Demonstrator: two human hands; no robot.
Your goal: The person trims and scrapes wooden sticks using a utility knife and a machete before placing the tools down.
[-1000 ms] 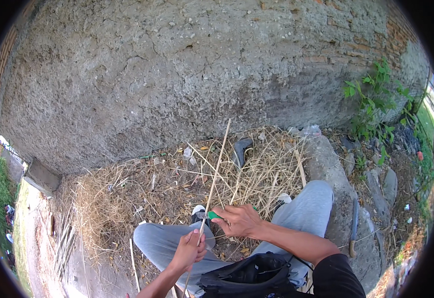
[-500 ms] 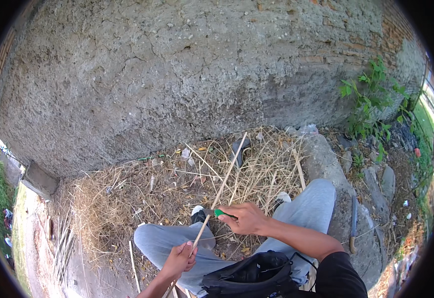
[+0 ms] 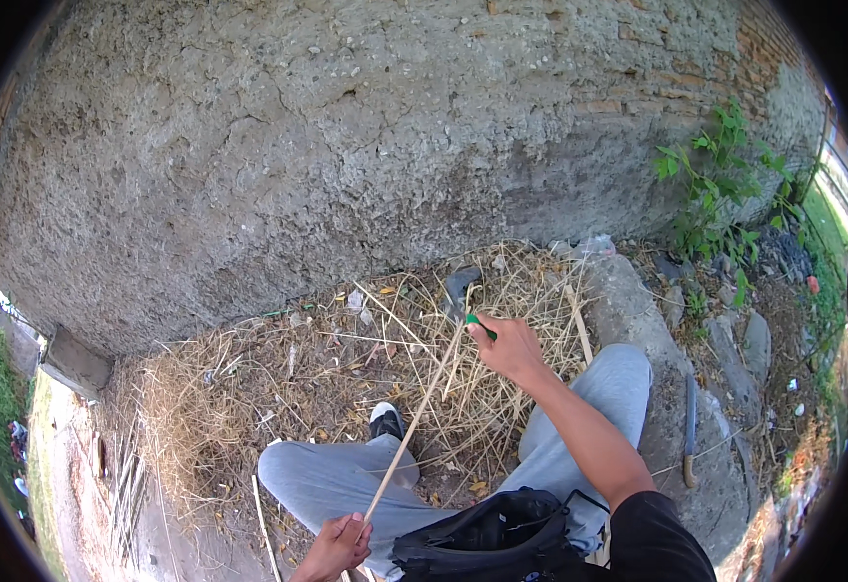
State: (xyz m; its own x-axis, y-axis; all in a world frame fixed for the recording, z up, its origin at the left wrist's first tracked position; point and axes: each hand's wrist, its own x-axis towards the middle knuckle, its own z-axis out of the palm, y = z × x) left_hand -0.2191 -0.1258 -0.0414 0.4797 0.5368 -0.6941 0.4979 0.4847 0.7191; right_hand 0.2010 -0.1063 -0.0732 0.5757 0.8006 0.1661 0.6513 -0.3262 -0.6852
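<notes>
My left hand is closed around the lower part of a long, thin pale strip of wood or bamboo, low in front of my left leg. The strip slants up and away to the right. Near its far end my right hand grips a small knife by its green handle. The knife's blade lies at the strip and shows only faintly. Beneath and beyond my hands the ground is strewn with curled pale shavings. An open black bag rests in my lap.
A rough plastered wall rises just ahead. To the right, a long blade with a wooden handle lies on a concrete slab. Several loose strips lie at the left. A leafy green plant grows by the wall.
My right hand has slid the knife up and away along the strip to near its far end. My left hand has moved down and closer to me, still holding the strip.
</notes>
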